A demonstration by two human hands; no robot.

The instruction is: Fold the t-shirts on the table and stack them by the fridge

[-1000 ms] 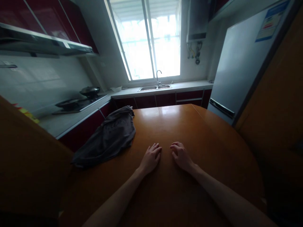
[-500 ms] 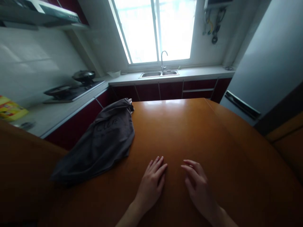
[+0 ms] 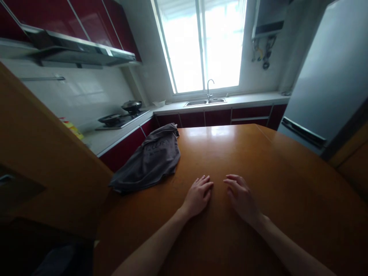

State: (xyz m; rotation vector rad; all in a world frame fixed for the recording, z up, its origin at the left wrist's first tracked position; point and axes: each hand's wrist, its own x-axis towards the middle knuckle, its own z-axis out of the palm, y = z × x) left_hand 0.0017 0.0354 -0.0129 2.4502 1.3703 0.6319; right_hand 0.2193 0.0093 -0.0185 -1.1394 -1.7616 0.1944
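Note:
My left hand (image 3: 198,195) rests palm down on the brown wooden table (image 3: 224,153), its fingers stretched out and holding nothing. To its right, my right hand (image 3: 241,197) lies on its outer side with the fingers loosely curved and apart, also holding nothing. A gap of bare wood separates the two hands. Beyond my left hand, toward the table's left edge, a dark grey cloth garment (image 3: 152,159) with lettering on it lies bunched. Neither hand touches it.
A steel sink (image 3: 197,102) and faucet (image 3: 209,90) stand below the window. On the left counter are a stove with a lidded wok (image 3: 132,106) and a pan (image 3: 109,119), under a range hood (image 3: 83,53). A refrigerator (image 3: 319,80) stands at the right.
My view has tilted up and shifted left, so more of the hood, cupboards and my forearms shows. Both hands keep about the same pose on the table, and the garment has not moved.

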